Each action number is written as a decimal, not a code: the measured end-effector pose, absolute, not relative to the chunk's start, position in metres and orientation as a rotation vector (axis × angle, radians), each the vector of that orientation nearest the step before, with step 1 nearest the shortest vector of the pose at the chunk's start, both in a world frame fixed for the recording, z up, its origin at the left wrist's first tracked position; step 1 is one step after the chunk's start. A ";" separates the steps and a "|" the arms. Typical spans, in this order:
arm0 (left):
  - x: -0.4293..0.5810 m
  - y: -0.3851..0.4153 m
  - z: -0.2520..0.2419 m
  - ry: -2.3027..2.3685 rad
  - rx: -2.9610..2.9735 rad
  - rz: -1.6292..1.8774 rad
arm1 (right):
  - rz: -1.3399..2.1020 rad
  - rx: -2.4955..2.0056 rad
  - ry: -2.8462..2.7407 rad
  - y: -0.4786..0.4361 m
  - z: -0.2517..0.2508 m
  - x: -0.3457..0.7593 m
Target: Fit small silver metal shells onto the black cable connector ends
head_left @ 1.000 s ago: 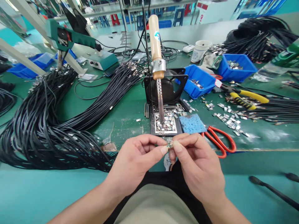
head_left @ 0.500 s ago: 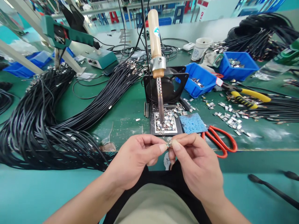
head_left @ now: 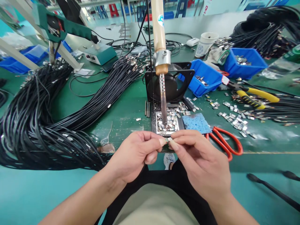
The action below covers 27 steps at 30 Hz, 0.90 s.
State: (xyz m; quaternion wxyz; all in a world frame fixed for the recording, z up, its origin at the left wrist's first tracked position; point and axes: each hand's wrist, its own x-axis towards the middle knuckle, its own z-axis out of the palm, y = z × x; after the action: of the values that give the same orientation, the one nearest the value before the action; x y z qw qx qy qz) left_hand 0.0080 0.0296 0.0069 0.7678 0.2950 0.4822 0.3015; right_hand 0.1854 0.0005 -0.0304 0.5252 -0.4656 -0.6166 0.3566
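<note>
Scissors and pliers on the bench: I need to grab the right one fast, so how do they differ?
The red scissors have looped handles; the yellow pliers have long, nearly straight grips. The scissors lie at the near edge of the green table, beside the blue sponge; the pliers lie farther back, near a blue bin. Both lie flat, untouched, right of the soldering iron.

left hand [head_left: 131, 156] + right hand [head_left: 201, 162] | pinching metal clip [head_left: 167, 140] | below soldering iron [head_left: 161, 62]
</note>
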 end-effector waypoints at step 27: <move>0.007 0.049 0.011 1.026 0.583 0.602 | 0.850 -1.155 -1.443 0.013 -0.032 0.180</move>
State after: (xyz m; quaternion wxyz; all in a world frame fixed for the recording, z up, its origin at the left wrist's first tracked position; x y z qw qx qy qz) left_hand 0.0073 0.0489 0.0110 0.7885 0.2706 0.4763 0.2797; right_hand 0.1800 0.0131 -0.0317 0.5256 -0.4829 -0.6035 0.3554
